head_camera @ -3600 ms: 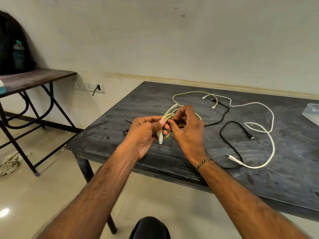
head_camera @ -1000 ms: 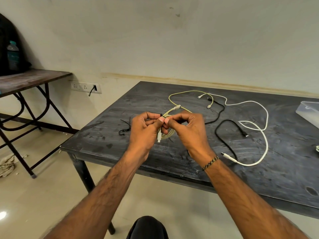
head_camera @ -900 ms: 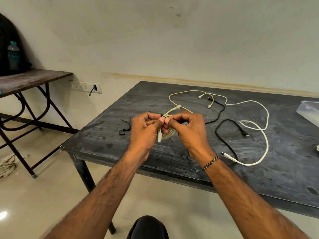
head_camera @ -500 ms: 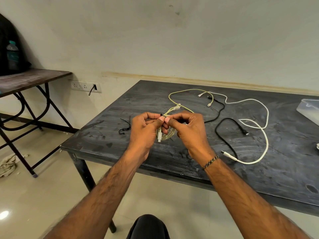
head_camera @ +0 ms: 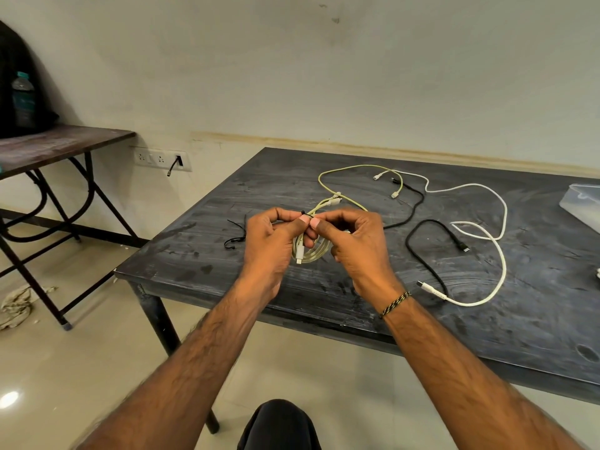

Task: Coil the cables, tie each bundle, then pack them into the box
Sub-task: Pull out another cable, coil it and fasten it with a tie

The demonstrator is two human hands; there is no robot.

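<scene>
- Left hand (head_camera: 269, 237) and right hand (head_camera: 352, 238) both pinch a coiled yellowish cable (head_camera: 311, 251), thumbs touching at a black tie (head_camera: 303, 212).
- Coil hangs between the hands, above the counter (head_camera: 357, 303).
- White cable (head_camera: 493, 241) lies right of the right hand.

pale yellow cable (head_camera: 328, 177); white cable (head_camera: 500, 254); black cable (head_camera: 422, 254); dark grey table (head_camera: 487, 319).

Soft, even indoor light, a glare spot on the floor (head_camera: 9, 399), wide-angle bending at edges, forearms slightly blurred.
</scene>
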